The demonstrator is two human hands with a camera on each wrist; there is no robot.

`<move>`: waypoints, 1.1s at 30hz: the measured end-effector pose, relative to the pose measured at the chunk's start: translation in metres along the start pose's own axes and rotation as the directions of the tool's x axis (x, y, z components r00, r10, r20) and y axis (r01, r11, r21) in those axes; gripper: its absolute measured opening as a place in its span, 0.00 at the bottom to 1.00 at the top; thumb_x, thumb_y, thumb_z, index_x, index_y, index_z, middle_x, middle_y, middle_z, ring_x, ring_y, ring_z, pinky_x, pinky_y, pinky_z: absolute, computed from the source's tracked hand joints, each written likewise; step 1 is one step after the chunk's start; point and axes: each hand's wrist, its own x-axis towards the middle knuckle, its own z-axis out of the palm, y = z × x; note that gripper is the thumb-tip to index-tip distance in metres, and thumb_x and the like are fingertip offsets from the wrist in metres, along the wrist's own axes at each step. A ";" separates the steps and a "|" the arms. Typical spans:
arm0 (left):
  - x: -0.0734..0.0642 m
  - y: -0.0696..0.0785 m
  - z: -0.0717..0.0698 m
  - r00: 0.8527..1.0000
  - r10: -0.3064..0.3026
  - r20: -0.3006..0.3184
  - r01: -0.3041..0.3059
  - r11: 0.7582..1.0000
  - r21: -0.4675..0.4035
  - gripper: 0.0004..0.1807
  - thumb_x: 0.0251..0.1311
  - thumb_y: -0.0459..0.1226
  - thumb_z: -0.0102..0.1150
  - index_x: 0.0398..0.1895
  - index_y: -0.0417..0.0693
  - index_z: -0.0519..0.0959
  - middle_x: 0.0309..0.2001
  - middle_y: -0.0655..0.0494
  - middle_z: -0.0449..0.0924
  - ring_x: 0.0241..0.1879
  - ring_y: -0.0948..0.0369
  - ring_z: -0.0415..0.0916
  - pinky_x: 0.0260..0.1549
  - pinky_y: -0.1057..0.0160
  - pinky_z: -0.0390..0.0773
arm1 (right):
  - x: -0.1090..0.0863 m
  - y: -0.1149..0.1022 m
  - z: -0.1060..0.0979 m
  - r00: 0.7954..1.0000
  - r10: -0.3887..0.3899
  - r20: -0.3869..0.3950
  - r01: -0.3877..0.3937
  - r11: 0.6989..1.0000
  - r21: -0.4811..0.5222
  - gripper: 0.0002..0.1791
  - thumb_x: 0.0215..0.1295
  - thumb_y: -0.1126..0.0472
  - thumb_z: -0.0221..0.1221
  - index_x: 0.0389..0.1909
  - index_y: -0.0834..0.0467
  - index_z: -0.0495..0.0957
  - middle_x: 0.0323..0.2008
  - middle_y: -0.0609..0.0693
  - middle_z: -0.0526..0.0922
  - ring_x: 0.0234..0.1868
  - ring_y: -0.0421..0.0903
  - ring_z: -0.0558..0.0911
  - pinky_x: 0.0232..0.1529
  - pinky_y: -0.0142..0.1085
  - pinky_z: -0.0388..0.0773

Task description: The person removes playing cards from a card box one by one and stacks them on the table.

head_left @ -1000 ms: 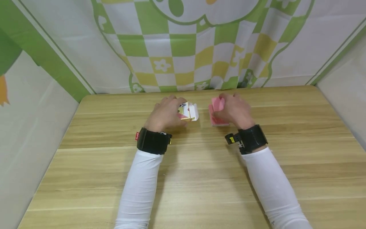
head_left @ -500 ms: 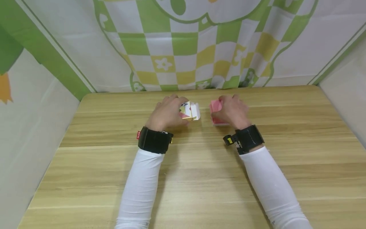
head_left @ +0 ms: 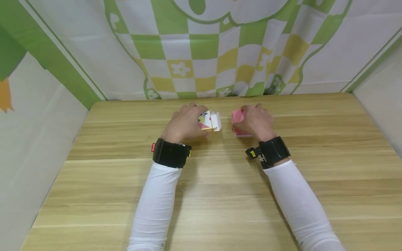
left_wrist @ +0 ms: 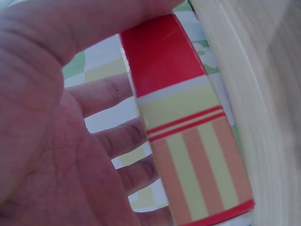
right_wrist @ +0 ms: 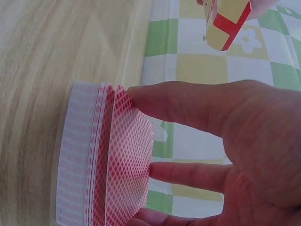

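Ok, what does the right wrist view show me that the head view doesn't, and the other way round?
Only the right wrist: the palm side of the right hand, and the top card plainly out of line with the layered cards beneath. Whether it is lifted clear, I can't tell.

Only the head: both white sleeves, the black wrist straps, and the white flap of the box.

Both: right hand, cards, part of the box, the wooden table and the checked curtain.
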 end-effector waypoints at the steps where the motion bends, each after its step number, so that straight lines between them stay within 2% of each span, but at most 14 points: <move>1: 0.000 0.000 0.000 1.000 0.001 0.001 -0.001 1.000 0.001 0.41 0.36 0.50 0.70 0.60 0.55 0.68 0.48 0.57 0.68 0.46 0.56 0.64 0.44 0.52 0.63 | 0.000 0.000 0.000 1.000 -0.001 -0.001 0.001 1.000 0.000 0.40 0.45 0.40 0.62 0.61 0.52 0.68 0.47 0.63 0.68 0.46 0.60 0.69 0.39 0.56 0.67; 14: 0.001 0.001 0.000 1.000 0.000 0.002 0.000 1.000 -0.007 0.41 0.37 0.50 0.70 0.60 0.54 0.69 0.48 0.56 0.68 0.46 0.56 0.63 0.44 0.51 0.63 | 0.001 0.002 0.001 1.000 -0.009 -0.002 0.009 1.000 0.009 0.39 0.46 0.39 0.61 0.60 0.53 0.68 0.47 0.63 0.69 0.47 0.60 0.69 0.38 0.55 0.67; 33: 0.001 0.002 0.001 1.000 -0.002 0.009 0.002 1.000 -0.002 0.41 0.36 0.50 0.71 0.60 0.55 0.69 0.49 0.56 0.68 0.46 0.55 0.64 0.44 0.51 0.63 | 0.002 0.000 0.004 0.999 0.018 0.045 -0.018 1.000 -0.002 0.40 0.46 0.40 0.60 0.61 0.52 0.67 0.49 0.64 0.66 0.48 0.61 0.68 0.41 0.58 0.67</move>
